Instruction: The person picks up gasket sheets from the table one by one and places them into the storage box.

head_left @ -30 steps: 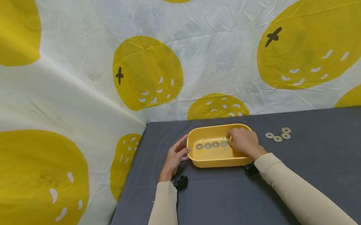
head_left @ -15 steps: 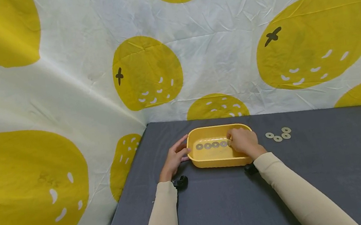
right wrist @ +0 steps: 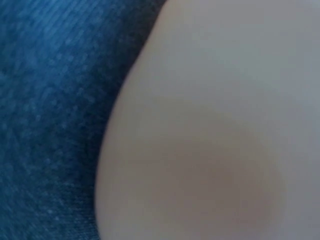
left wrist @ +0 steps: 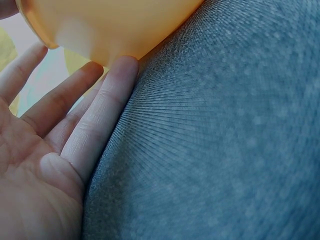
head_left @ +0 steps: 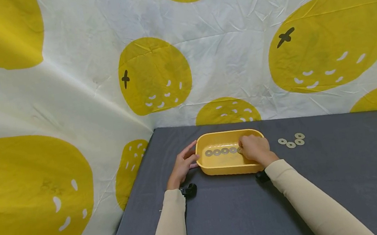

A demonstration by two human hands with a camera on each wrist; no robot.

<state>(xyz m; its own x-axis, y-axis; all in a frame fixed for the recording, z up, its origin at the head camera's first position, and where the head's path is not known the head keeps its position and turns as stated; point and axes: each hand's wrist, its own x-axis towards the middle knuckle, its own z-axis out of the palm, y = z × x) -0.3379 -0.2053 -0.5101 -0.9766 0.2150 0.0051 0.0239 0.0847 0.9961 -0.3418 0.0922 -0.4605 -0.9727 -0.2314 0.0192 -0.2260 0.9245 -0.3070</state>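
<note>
A yellow tray-like tub (head_left: 231,167) sits on the dark cloth, with several flat metal washers (head_left: 217,152) in a row on its floor. My left hand (head_left: 182,166) rests against the tub's left end. In the left wrist view its fingers (left wrist: 95,125) are fairly straight and touch the outer wall. Inside the tub, my right hand (head_left: 256,148) has curled fingers at the right end of the row, pinching a washer (head_left: 239,150) that is partly hidden by them. The right wrist view has only the blurred tub wall (right wrist: 210,125) and cloth, no fingers.
Several more washers (head_left: 290,144) lie on the dark cloth (head_left: 230,215) to the right of the tub. A white curtain with yellow fruit prints (head_left: 231,64) hangs behind the table and along its left side.
Almost nothing differs. The right hand's fingertips have shifted very slightly to the right at the end of the row; the left hand and tub keep their places.
</note>
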